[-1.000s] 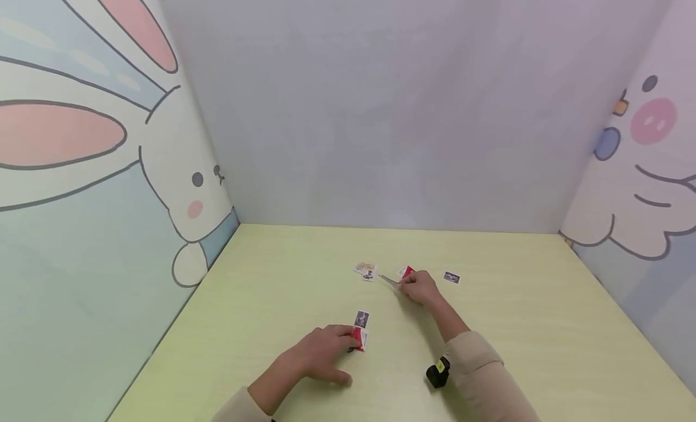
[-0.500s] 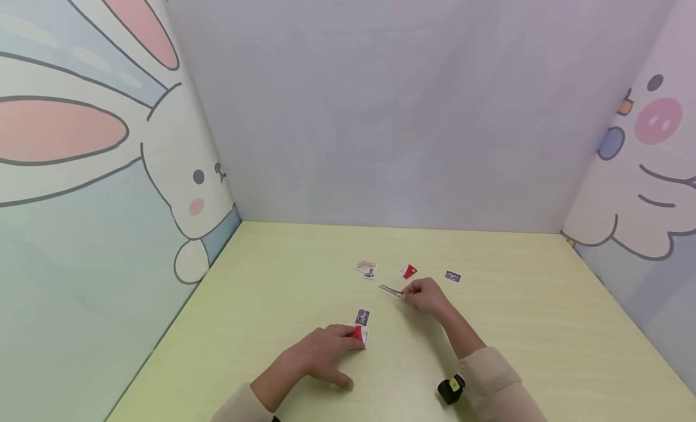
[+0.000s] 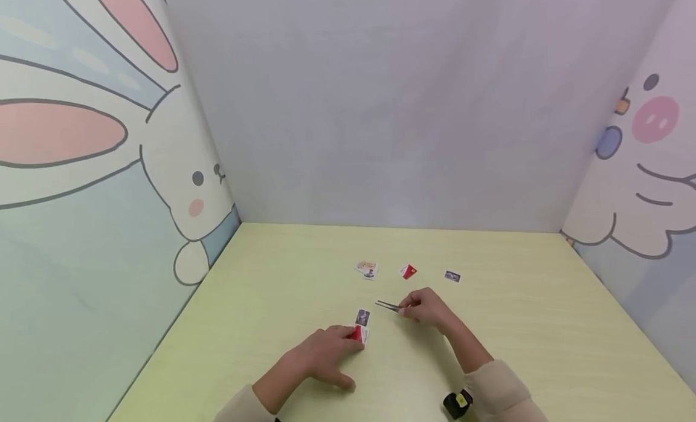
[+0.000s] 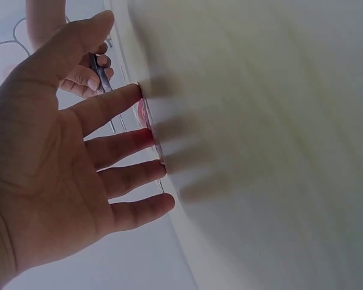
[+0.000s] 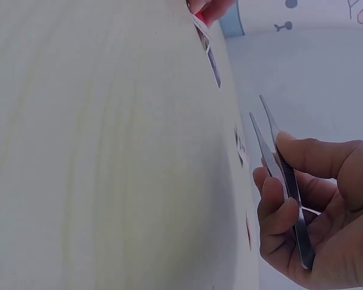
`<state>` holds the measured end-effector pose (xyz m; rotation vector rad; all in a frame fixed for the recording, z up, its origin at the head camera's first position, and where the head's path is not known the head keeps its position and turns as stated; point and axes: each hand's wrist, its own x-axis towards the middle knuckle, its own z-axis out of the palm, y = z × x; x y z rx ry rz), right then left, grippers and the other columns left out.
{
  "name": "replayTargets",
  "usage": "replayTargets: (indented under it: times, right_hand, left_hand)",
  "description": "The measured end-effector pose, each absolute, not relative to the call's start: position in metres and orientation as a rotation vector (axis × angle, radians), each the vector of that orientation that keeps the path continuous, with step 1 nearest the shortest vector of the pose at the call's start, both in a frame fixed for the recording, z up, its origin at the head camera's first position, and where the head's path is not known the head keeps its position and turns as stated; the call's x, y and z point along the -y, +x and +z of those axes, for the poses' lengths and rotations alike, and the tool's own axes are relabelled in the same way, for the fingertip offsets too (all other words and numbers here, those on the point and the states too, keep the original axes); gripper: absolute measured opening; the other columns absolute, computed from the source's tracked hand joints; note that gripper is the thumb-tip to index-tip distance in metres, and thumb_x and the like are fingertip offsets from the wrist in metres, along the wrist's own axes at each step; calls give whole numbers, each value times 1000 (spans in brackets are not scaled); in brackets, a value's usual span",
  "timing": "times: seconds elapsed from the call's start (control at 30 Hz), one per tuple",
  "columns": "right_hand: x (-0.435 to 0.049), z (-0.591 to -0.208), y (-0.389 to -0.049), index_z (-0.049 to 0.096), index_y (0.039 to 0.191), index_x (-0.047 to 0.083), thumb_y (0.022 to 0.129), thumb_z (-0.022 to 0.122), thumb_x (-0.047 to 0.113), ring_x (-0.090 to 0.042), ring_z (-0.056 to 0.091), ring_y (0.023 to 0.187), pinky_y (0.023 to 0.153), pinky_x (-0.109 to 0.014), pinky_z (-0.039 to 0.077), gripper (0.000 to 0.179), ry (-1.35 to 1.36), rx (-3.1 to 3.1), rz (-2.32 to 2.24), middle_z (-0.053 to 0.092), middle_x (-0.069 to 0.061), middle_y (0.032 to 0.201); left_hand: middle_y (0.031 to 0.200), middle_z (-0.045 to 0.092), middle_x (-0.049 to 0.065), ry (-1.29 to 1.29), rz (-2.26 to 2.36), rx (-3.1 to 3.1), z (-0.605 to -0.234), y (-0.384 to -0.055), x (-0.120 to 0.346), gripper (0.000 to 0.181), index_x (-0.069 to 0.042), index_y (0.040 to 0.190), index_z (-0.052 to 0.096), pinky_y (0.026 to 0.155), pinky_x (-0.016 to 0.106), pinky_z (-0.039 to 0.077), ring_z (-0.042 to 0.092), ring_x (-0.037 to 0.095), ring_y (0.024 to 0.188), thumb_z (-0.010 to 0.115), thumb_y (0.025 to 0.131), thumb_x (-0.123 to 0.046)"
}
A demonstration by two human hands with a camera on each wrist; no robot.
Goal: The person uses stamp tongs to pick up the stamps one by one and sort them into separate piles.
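Note:
My right hand (image 3: pixel 426 308) holds metal tweezers (image 5: pixel 284 163) between thumb and fingers. Their two tips stand apart with nothing between them, pointing left over the table. My left hand (image 3: pixel 325 353) lies with its fingers spread, and the fingertips press on a red and white sticker (image 3: pixel 356 334) on the tabletop. The fingers cover part of that sticker. Just beyond it, at its upper edge, is a dark picture sticker (image 3: pixel 362 317). In the left wrist view the straight fingers (image 4: pixel 118 148) reach down to the table surface.
Farther back on the pale yellow table (image 3: pixel 283 259) lie a small cluster of stickers (image 3: pixel 367 269), a red and white sticker (image 3: pixel 408 271) and a dark sticker (image 3: pixel 452 277). A black wrist camera (image 3: pixel 458 404) sits by the right sleeve. Printed curtains enclose the sides and back.
My right hand has drawn back from beside the far red and white sticker toward me, bringing the tweezers near the dark sticker. The left hand has stayed almost in place.

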<state>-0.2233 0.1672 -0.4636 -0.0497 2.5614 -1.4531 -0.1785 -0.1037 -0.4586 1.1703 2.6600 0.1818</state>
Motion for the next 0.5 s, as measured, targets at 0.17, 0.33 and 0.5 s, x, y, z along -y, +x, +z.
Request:
replayTargets:
  times: [0.17, 0.33, 0.5]
  right_hand:
    - [-167, -461, -218, 69, 87, 2, 81, 70, 4, -17, 46, 60, 54, -28, 39, 6, -87, -2544, -1456, 53, -5, 70]
    - [-169, -464, -214, 70, 87, 1, 80, 71, 5, -16, 47, 60, 54, -28, 40, 8, -138, -2546, -1448, 54, -4, 71]
    - [-170, -468, -209, 70, 86, 1, 79, 72, 8, -14, 48, 59, 52, -26, 41, 10, -257, -2525, -1459, 56, -2, 70]
  left_hand:
    - [134, 47, 1, 1173, 187, -2663, -455, -177, 104, 64, -27, 126, 59, 87, 42, 44, 42, 20, 121, 72, 70, -56]
    - [134, 47, 0, 1159, 194, -2666, -454, -177, 104, 63, -25, 124, 59, 87, 41, 44, 42, 19, 121, 72, 70, -56]
    - [134, 47, 1, 1167, 200, -2657, -456, -176, 105, 62, -27, 124, 59, 87, 41, 44, 43, 19, 120, 72, 71, -55]
